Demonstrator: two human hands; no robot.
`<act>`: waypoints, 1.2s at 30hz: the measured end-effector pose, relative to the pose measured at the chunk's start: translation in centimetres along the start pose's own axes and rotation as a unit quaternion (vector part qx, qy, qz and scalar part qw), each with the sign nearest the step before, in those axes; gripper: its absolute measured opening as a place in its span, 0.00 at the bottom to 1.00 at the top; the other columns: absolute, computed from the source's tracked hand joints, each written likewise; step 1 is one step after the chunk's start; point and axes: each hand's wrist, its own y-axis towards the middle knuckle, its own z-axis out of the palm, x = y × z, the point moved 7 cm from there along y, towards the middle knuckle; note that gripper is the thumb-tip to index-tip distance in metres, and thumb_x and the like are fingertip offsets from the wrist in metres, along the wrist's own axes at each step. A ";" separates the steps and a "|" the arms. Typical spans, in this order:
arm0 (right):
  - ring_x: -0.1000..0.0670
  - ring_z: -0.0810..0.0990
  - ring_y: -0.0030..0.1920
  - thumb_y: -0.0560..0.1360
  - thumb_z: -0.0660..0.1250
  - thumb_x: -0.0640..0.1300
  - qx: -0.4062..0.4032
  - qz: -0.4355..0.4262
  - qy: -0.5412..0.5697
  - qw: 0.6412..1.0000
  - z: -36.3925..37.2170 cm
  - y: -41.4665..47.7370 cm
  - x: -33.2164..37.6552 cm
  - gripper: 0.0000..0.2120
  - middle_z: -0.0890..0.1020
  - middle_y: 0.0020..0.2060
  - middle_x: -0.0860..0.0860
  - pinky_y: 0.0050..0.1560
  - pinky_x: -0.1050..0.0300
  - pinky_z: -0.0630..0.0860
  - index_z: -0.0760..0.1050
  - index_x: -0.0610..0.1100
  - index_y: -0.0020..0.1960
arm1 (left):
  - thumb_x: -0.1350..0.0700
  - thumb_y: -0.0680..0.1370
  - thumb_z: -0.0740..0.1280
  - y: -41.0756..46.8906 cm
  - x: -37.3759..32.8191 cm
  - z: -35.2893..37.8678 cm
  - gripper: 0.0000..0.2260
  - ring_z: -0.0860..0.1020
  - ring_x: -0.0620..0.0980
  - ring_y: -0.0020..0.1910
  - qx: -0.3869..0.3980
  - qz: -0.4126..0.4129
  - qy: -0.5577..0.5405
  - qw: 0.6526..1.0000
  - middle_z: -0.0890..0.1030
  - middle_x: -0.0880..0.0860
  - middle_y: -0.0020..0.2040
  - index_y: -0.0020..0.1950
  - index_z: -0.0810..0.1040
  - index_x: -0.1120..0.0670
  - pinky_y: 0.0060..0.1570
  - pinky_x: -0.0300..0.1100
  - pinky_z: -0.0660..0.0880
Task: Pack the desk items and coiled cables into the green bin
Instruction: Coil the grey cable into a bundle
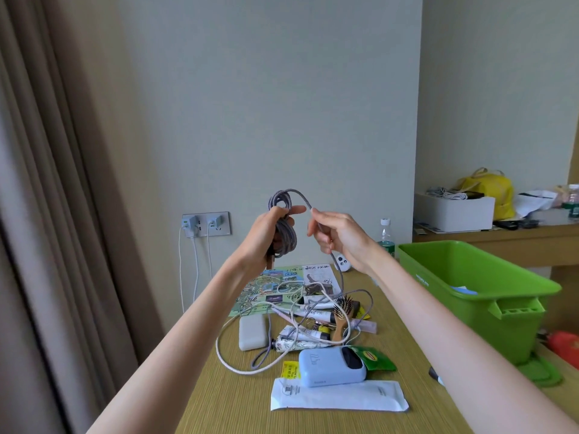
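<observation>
My left hand (pixel 269 233) grips a bundle of coiled purple braided cable (pixel 284 236), raised above the desk. A loop of that cable arches over to my right hand (pixel 336 236), which pinches the strand; its tail hangs down to the desk and runs among the clutter. The green bin (pixel 488 296) stands at the right of the desk with something blue inside. On the desk lie a white cable (pixel 225 355), a blue power bank (pixel 332 366), a hairbrush (pixel 341 317), several tubes (pixel 300 341) and a white packet (pixel 338 397).
A grey pouch (pixel 252 333), a map leaflet (pixel 275 286), a green tea sachet (pixel 376 358) and a water bottle (pixel 384 233) share the wooden desk (pixel 219 402). Chargers sit in a wall socket (pixel 205 223). A curtain hangs left. A white box (pixel 454 211) and a yellow bag (pixel 488 189) sit on a counter at the back right.
</observation>
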 end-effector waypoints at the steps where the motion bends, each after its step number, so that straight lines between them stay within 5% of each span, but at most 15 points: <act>1: 0.52 0.63 0.26 0.80 0.61 0.52 0.004 0.002 0.000 1.000 0.2 0.0 0.0 0.19 0.65 0.25 0.50 0.28 0.61 0.63 0.76 0.43 0.35 | 0.52 0.81 0.56 0.0 0.2 0.1 0.16 0.64 0.47 0.34 0.003 -0.004 -0.010 1.000 0.71 0.47 0.39 0.51 0.84 0.50 0.34 0.42 0.60; 7: 0.51 0.63 0.25 0.79 0.60 0.51 0.024 0.010 -0.023 0.999 1.1 0.0 -0.3 0.20 0.66 0.23 0.48 0.27 0.58 0.62 0.74 0.41 0.33 | 0.50 0.81 0.56 -0.1 0.3 1.3 0.15 0.67 0.44 0.26 0.034 -0.005 -0.011 0.999 0.72 0.48 0.33 0.53 0.83 0.50 0.24 0.35 0.65; 10: 0.49 0.66 0.24 0.77 0.61 0.54 0.017 0.017 -0.042 0.999 1.3 0.1 -0.6 0.21 0.68 0.22 0.46 0.28 0.57 0.64 0.72 0.42 0.31 | 0.50 0.81 0.57 -0.2 0.0 2.0 0.13 0.75 0.50 0.30 0.046 -0.003 -0.012 0.999 0.79 0.55 0.31 0.52 0.78 0.55 0.29 0.37 0.70; 14: 0.49 0.69 0.24 0.76 0.62 0.61 0.037 0.035 -0.087 0.995 1.5 0.2 -1.3 0.26 0.72 0.24 0.44 0.26 0.60 0.68 0.75 0.42 0.30 | 0.52 0.80 0.59 0.0 0.1 1.6 0.09 0.70 0.54 0.29 0.022 0.002 0.002 1.000 0.73 0.60 0.32 0.45 0.73 0.55 0.28 0.41 0.64; 17: 0.49 0.73 0.26 0.75 0.61 0.66 0.081 0.069 -0.109 0.988 1.7 0.2 -2.5 0.30 0.76 0.27 0.44 0.27 0.60 0.72 0.78 0.40 0.33 | 0.52 0.80 0.60 0.3 0.3 0.7 0.09 0.66 0.49 0.29 -0.019 -0.001 -0.004 1.000 0.68 0.53 0.32 0.42 0.72 0.53 0.29 0.42 0.61; 22: 0.51 0.74 0.30 0.75 0.69 0.50 0.117 0.080 -0.118 0.983 0.5 -0.5 -5.4 0.14 0.78 0.32 0.46 0.35 0.62 0.73 0.79 0.40 0.39 | 0.54 0.81 0.58 0.4 -0.4 -0.6 0.12 0.68 0.46 0.34 -0.022 0.001 -0.146 0.989 0.70 0.49 0.35 0.38 0.71 0.53 0.41 0.43 0.65; 25: 0.52 0.78 0.35 0.74 0.71 0.43 0.095 0.114 -0.205 0.967 -0.7 -0.9 -8.2 0.07 0.82 0.35 0.47 0.44 0.60 0.75 0.81 0.40 0.41 | 0.54 0.81 0.58 0.4 -0.8 -1.4 0.12 0.68 0.45 0.33 -0.037 0.007 -0.138 0.990 0.70 0.48 0.37 0.38 0.72 0.52 0.37 0.41 0.65; 30: 0.55 0.78 0.46 0.74 0.72 0.48 0.059 0.116 -0.385 0.914 -2.8 -1.0 -10.7 0.04 0.83 0.44 0.55 0.51 0.55 0.71 0.83 0.50 0.42 | 0.53 0.81 0.59 0.4 -0.2 -2.3 0.12 0.67 0.46 0.35 -0.055 0.001 -0.102 0.993 0.70 0.48 0.37 0.38 0.73 0.52 0.38 0.41 0.64; 33: 0.52 0.75 0.37 0.76 0.69 0.51 0.001 0.096 -0.394 0.914 -4.3 -0.7 -10.4 0.08 0.82 0.38 0.52 0.42 0.54 0.69 0.84 0.50 0.44 | 0.52 0.77 0.61 0.5 0.5 -3.1 0.10 0.64 0.48 0.33 -0.072 -0.002 -0.045 0.996 0.67 0.50 0.36 0.37 0.72 0.52 0.34 0.42 0.62; 36: 0.60 0.78 0.33 0.78 0.66 0.47 -0.079 0.063 -0.339 0.935 -5.9 -0.4 -8.7 0.07 0.83 0.38 0.57 0.39 0.54 0.74 0.82 0.49 0.46 | 0.52 0.77 0.61 0.6 1.3 -4.0 0.08 0.61 0.48 0.27 -0.085 -0.006 0.039 0.996 0.63 0.50 0.32 0.41 0.69 0.54 0.27 0.40 0.59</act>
